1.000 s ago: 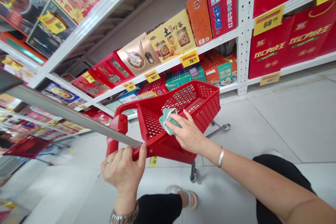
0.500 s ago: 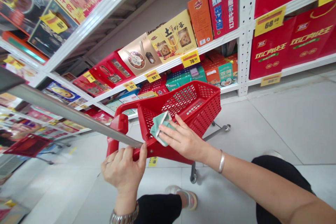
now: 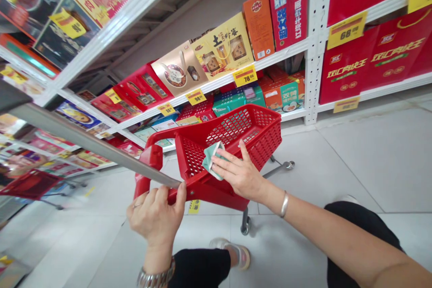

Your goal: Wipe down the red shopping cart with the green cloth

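My right hand (image 3: 238, 173) presses a pale green cloth (image 3: 213, 160) against the inner wall of a red plastic mesh shopping cart (image 3: 236, 119). The fingers lie spread over the cloth. My left hand (image 3: 155, 216) grips the cart's front edge near its red handle frame (image 3: 151, 157). A long grey metal pole (image 3: 91, 146) runs from the upper left down to my left thumb. The cart holds no goods that I can see. A metal watch sits on my left wrist and a bangle on my right.
White steel shelving (image 3: 315, 40) stacked with red and gold gift boxes and yellow price tags (image 3: 245, 75) stands beside the cart. Pale floor tiles (image 3: 371, 162) lie to the right. Another red cart (image 3: 30, 184) stands at the far left.
The cloth and my right hand slid left across the cart wall, then back right. My left hand stays on the edge, and the view has shifted slightly.
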The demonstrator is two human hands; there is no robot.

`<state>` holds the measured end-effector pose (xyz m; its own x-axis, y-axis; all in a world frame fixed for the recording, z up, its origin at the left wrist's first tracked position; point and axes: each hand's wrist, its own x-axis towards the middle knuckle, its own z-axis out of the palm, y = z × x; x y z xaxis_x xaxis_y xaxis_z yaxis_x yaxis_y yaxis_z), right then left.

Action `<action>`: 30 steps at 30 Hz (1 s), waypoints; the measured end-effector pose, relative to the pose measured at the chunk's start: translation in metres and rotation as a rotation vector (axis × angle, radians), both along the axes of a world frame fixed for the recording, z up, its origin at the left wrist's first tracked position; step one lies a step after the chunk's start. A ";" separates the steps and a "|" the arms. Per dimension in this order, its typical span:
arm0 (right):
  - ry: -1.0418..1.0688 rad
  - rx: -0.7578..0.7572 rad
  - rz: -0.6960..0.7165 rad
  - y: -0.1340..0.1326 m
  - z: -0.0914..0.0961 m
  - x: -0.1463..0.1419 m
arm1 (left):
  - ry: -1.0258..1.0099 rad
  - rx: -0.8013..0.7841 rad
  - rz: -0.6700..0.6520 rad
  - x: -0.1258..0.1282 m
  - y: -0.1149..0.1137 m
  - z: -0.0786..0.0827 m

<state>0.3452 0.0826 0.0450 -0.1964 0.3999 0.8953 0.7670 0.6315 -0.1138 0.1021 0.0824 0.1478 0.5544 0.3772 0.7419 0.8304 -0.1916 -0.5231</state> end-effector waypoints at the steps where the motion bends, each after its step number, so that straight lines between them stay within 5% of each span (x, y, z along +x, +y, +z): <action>1: -0.019 -0.005 0.013 0.002 -0.001 0.002 | -0.008 -0.005 0.005 0.000 0.000 0.000; 17: -0.032 0.095 -0.111 0.020 -0.026 0.026 | -0.076 -0.094 0.061 -0.002 0.002 -0.002; 30: 0.069 -0.140 -0.255 0.031 -0.029 0.034 | -0.109 -0.125 0.048 -0.002 0.001 -0.002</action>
<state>0.3793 0.1137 0.0157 -0.0149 0.5491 0.8356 0.8862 0.3942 -0.2433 0.1006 0.0835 0.1462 0.4522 0.4947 0.7421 0.8907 -0.2079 -0.4042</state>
